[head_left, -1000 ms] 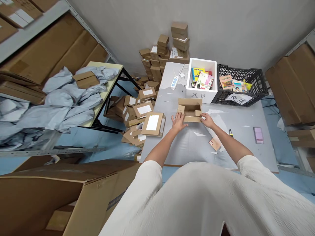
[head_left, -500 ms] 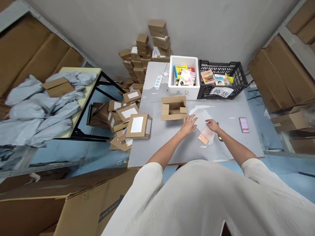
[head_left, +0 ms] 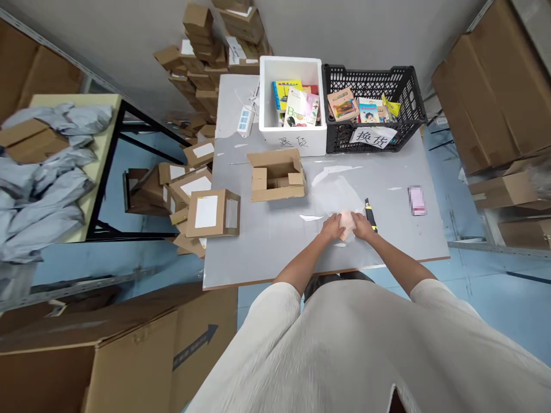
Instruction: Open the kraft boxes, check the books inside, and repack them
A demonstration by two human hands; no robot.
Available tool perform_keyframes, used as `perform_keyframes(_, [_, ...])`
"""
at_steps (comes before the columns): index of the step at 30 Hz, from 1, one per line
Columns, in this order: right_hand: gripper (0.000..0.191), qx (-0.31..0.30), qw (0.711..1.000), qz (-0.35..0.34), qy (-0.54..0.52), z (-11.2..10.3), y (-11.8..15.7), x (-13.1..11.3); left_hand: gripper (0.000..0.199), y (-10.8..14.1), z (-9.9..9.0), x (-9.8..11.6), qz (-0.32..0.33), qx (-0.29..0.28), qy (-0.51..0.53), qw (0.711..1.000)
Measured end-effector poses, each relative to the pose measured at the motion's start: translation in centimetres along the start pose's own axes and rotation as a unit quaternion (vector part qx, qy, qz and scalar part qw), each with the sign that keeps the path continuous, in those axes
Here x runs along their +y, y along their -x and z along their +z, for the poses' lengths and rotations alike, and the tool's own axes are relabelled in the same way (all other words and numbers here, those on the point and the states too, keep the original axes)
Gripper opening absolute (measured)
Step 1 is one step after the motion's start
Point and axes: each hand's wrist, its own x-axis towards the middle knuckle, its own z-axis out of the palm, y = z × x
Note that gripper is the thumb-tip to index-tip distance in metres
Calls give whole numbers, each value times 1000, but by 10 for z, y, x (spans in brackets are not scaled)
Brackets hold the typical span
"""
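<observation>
A small, flat peach-coloured piece [head_left: 346, 222] lies low over the near part of the grey table, with thin whitish wrapping seeming to cover it; its exact kind is too small to tell. My left hand [head_left: 332, 228] grips its left side, and my right hand [head_left: 362, 226] closes on the right side. Just right of my right hand lies a black and yellow box cutter [head_left: 371, 215]. Beyond my left hand stands an open cardboard box [head_left: 278, 192], its flaps spread. White scraps [head_left: 310, 218] lie on the tabletop.
A white foam box [head_left: 293, 135] and a black plastic crate [head_left: 374, 143], both holding books, stand at the back. A closed carton [head_left: 210, 213] sits on the left edge. At right lies a phone [head_left: 416, 201]. Cartons pile up left of the table [head_left: 258, 252].
Both hands have come together, nearer my body, and now hold the peach piece, which lay loose on the table before. The view has tilted down and shifted.
</observation>
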Motion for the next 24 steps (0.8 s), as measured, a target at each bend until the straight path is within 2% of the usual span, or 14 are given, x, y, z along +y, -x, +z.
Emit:
perform_keyframes(5, [78,33,999,5,40,2,-2,-6,59,2,13,-4,-13,-3,-9,1000])
perform_keyframes(11, [41,23,999,-23,28,-6,-7,2,50,11,9,0,-23,-8,-18,1000])
perform_keyframes(14, [32,22,999,-27,17,-9,-9,3,54,16,7,1,-29,-13,7,999])
perform_keyframes(17, [27,71,997,-40,-19,-14,-11,-3,70,18,2,-2,-31,-3,51,998])
perform_keyframes(20, [25,144,981,-73,-109,-24,-14,-17,84,18,-9,-5,-21,24,116,993])
perform_keyframes(24, [22,210,939,-106,-252,-44,-19,-41,79,19,-34,-8,8,76,220,973])
